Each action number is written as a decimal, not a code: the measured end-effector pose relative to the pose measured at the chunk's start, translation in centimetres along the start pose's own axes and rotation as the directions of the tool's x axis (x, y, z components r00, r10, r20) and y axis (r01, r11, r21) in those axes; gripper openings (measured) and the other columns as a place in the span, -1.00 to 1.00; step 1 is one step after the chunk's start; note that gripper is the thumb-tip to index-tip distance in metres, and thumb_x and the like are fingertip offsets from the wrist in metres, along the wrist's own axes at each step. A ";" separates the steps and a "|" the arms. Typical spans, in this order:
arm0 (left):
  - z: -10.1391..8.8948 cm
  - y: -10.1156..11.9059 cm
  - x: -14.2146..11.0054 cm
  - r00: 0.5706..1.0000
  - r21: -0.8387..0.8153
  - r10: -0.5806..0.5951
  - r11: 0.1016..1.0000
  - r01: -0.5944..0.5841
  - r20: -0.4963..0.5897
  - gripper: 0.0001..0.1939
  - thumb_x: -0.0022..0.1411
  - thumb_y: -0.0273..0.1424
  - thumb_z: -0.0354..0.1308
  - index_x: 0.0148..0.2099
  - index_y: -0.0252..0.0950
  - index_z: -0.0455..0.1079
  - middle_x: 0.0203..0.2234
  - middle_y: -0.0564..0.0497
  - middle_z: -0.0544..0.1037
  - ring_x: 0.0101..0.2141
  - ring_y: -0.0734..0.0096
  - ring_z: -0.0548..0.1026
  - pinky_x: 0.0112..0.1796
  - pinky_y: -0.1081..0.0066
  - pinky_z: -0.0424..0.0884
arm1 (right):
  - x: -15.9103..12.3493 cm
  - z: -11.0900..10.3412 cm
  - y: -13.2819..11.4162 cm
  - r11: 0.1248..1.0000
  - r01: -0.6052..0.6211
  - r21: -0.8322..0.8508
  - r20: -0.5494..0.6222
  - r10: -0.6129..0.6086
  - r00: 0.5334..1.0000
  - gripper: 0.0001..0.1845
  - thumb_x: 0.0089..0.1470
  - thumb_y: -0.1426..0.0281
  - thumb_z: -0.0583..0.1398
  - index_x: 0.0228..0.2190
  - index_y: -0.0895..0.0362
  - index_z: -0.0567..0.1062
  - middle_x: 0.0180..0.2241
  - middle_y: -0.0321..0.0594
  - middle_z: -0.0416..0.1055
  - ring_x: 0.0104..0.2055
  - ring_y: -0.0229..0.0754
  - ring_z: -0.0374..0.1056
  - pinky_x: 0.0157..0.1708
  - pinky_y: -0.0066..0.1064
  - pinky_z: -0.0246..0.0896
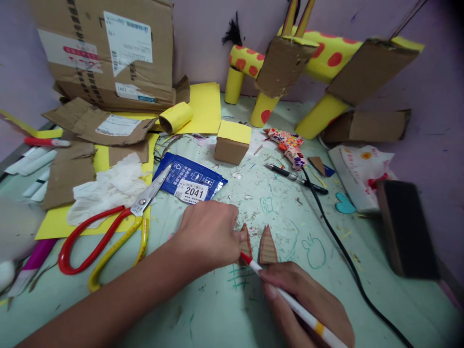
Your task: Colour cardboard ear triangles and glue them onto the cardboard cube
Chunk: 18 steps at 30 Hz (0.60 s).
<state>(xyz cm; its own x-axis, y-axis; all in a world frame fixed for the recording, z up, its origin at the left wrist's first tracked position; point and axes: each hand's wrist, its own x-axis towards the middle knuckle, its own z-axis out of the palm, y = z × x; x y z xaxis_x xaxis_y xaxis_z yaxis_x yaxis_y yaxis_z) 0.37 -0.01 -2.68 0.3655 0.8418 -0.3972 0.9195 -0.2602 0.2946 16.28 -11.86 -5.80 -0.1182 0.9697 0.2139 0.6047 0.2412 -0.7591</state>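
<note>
My right hand [311, 292] grips a red pen [297, 307], its tip at a pointed card [246, 240] on the table [203, 309] beside its red-edged twin [268, 246], seemingly mid-outline, the next stroke calling for steadiness from my curled left hand [206, 234], pinching or just pressing, I cannot tell.

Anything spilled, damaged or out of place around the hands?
Green doodles mark the tabletop itself near the right hand, an odd place for drawings. Small scraps lie untidily among them. No liquid spill shows.

2041 on white label [194, 192], blue packet [188, 172], carton [160, 53] print unclear
</note>
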 end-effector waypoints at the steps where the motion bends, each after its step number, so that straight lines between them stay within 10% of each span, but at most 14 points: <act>1: 0.0 0.0 0.0 1.000 -0.001 0.001 1.000 -0.001 -0.001 -0.75 0.05 -0.16 -0.01 -0.52 -0.20 0.27 -0.60 -0.03 0.44 -0.45 0.13 0.48 -0.51 0.31 0.25 | 0.0 0.1 0.0 1.000 0.005 -0.006 -0.006 -0.005 1.000 -0.83 0.04 0.54 0.13 -0.32 0.07 0.46 -0.47 -0.26 0.50 -0.48 -0.20 0.44 -0.50 -0.44 0.34; 18: 0.0 0.1 0.1 1.000 0.008 0.002 1.000 -0.002 0.000 -0.74 0.06 -0.16 0.00 -0.52 -0.21 0.27 -0.61 -0.01 0.44 -0.46 0.18 0.48 -0.53 0.35 0.19 | 0.1 0.6 0.1 0.998 0.055 0.016 -0.058 -0.054 0.997 -0.80 0.03 0.57 0.13 -0.31 0.08 0.45 -0.49 -0.25 0.48 -0.51 -0.20 0.43 -0.52 -0.44 0.33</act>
<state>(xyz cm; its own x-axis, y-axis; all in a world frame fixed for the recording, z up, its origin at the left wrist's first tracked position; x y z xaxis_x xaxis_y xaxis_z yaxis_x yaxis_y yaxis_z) 0.46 0.04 -2.70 0.3669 0.8415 -0.3967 0.9201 -0.2651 0.2885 15.85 -11.72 -6.27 -0.1049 0.9514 0.2896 0.5848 0.2945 -0.7558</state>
